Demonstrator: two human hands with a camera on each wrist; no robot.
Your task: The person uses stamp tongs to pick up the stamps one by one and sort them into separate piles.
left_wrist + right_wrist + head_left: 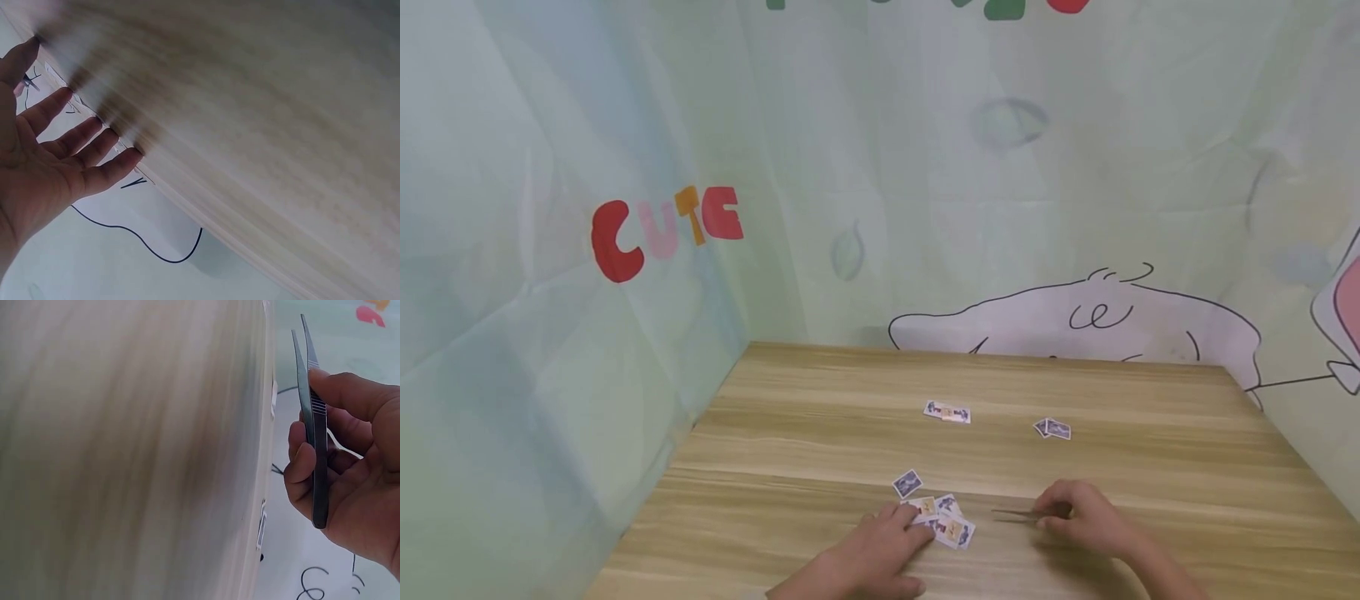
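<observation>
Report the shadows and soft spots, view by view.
Head: a soft shadow lies on the table just below the right hand, and the cards look too small to make out fine print; left wrist: dark, soft-edged shadows fan from the left hand across blurred wood grain; right wrist: tweezers fairly crisp, grain beside them soft.

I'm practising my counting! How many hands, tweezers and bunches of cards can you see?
Hands: 2 (left hand, right hand)
Tweezers: 1 pair
Bunches of cards: 3 (near bunch, counting the dark card beside it; far left bunch; far right bunch); they overlap, so I can't count every single card
Total: 6
</observation>
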